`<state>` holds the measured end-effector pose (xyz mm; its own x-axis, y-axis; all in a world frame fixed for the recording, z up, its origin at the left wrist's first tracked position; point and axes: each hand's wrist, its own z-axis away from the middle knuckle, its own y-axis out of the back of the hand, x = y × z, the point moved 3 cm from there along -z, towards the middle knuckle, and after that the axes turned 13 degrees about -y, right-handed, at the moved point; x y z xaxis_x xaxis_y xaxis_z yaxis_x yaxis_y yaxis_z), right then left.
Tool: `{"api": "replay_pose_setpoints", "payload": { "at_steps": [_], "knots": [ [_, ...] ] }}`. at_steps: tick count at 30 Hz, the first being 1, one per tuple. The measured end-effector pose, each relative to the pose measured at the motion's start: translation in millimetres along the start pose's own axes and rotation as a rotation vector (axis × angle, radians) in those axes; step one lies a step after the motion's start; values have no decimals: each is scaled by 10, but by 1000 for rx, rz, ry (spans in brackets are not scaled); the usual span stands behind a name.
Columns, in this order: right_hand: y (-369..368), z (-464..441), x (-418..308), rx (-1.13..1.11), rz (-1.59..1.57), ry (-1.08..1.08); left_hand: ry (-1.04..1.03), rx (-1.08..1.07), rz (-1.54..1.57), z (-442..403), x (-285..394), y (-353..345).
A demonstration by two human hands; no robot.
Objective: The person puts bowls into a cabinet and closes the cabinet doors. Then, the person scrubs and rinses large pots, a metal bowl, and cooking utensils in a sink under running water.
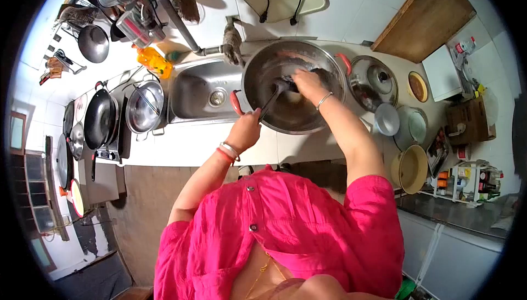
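A large metal wok with red handles sits on the counter just right of the sink. My left hand, wearing a bracelet and a red band at the wrist, is closed around the handle of a dark long-handled cooking utensil. The utensil slants down into the wok; whether its head is a spatula or a ladle I cannot tell. My right hand reaches into the wok beside that head, fingers bent downward. Something dark and shiny shows at its fingertips, too unclear to name. A little liquid seems to lie in the wok's bottom.
Left of the wok is a steel sink with a tap and a hanging glove. A lidded pot and bowls stand to the right. Farther left are a steel basin, a black pan and an orange bottle.
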<state>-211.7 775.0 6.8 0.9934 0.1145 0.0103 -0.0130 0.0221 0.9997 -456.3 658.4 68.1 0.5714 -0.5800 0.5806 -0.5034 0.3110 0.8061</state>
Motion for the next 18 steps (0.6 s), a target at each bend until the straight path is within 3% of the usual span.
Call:
{"api": "replay_pose_setpoints", "payload": {
  "at_steps": [1,4,7,9,11,13,14,17,18],
  "knots": [
    [-216,-143,162,-182,18,-146,1,-11,-18,13,0,35],
    [-444,-134,222,74,-50,-418,23,57,-9,114,58,163],
    [-501,105,-408,-264,96,-337,69,32,48,118,96,328],
    [-707,40,-484,-497,-52,-89,56,18,93,145,91,393],
    [-802,-16,-250,-497,243,33,149,-54,287,171,56,427],
    [-403,59,-61,-209,120,-177,332,-158,512,188,64,478],
    [-354,62,-8,-114,20,-225,325,-143,554,190,47,479],
    [-296,-52,-61,-166,-336,-317,319,-128,711,181,-12,438],
    [-254,-79,-108,-20,-444,-327,332,-137,786,173,-9,419]
  ]
}}
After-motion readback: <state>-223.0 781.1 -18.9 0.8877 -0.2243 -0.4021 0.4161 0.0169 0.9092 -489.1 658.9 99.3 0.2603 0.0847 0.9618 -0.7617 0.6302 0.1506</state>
